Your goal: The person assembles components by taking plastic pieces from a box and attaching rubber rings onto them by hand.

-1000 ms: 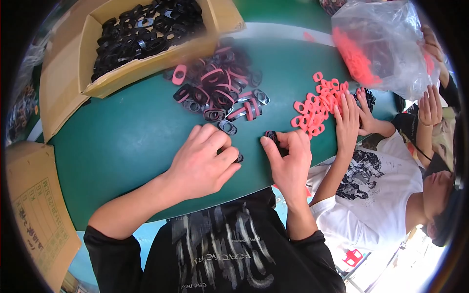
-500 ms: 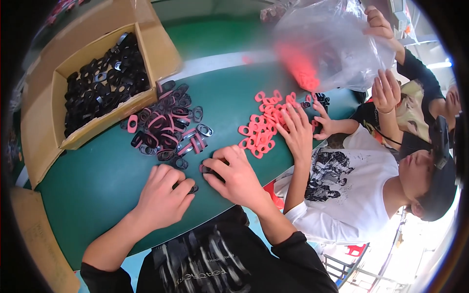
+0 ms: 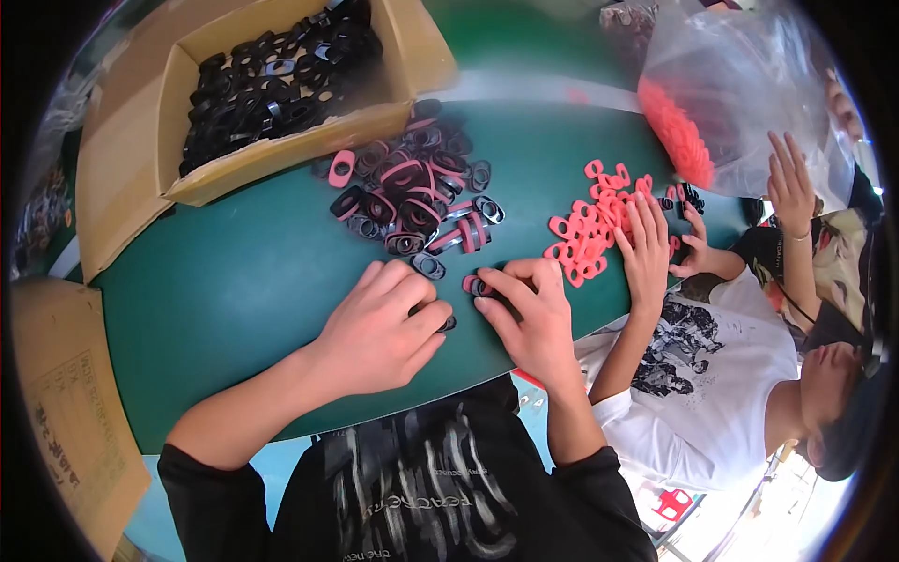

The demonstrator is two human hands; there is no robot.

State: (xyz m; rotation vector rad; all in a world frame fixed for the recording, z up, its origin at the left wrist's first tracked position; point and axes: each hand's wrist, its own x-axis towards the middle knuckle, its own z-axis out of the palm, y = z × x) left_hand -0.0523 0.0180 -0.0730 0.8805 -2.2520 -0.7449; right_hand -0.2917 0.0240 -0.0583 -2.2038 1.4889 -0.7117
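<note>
My left hand (image 3: 389,323) is closed around a small black oval part (image 3: 449,324), mostly hidden by the curled fingers. To its right, my right hand (image 3: 534,314) pinches a black oval ring with a pink layer (image 3: 476,285) between thumb and fingers, low over the table. Just beyond both hands lies a heap of black oval rings (image 3: 405,214), several with pink layers. One loose black ring (image 3: 429,266) rests at the heap's near edge, close to my left fingertips.
An open cardboard box (image 3: 281,150) of black rings stands at the back left of the green table (image 3: 225,281). Right of me, a co-worker's hand (image 3: 644,248) touches a pile of pink rings (image 3: 585,234). Behind, another person handles a clear plastic bag (image 3: 749,84) containing pink rings.
The whole view has shifted, so the table and hands appear farther right. The ring in my right hand shows more clearly at the fingertips. The other person's raised hand has opened flatter beside the bag.
</note>
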